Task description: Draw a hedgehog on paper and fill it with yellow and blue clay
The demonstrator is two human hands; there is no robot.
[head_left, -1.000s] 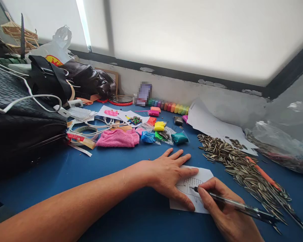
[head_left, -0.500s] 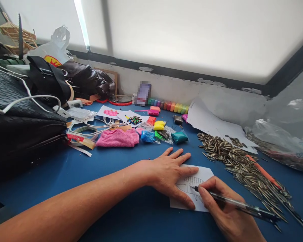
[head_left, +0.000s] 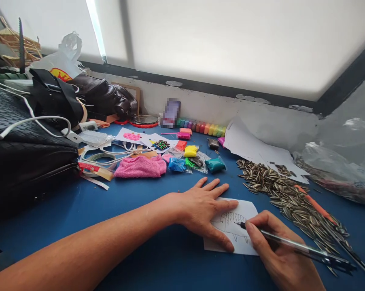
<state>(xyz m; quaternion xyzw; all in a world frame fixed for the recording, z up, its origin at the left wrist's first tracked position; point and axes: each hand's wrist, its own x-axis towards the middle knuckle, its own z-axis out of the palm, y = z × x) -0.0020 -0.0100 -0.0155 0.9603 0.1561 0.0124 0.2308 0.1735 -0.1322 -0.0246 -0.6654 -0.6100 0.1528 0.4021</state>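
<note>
A small white sheet of paper [head_left: 249, 207] lies on the blue table, bearing a line drawing of a rounded animal with short legs and rows of little marks on its body. My left hand [head_left: 202, 208] is spread flat, its thumb and part of the palm over the left side of the paper. In my right hand [head_left: 279, 246] is a black pen [head_left: 294, 241] with a clear barrel, its tip at the drawn body. To the right of that hand lies a heap of striped sunflower seeds [head_left: 279, 190].
Bags of coloured clay [head_left: 215, 164], a pink cloth [head_left: 140, 166] and two decorated drawings stand beyond my left hand. An orange-handled tool [head_left: 316, 204] rests on the seeds. White sheets [head_left: 252, 141] lean at the back; a black bag [head_left: 33, 157] fills the left.
My right hand and the pen have shifted slightly right across the drawing. A second leg of the drawn animal now shows. My left hand stays in place.
</note>
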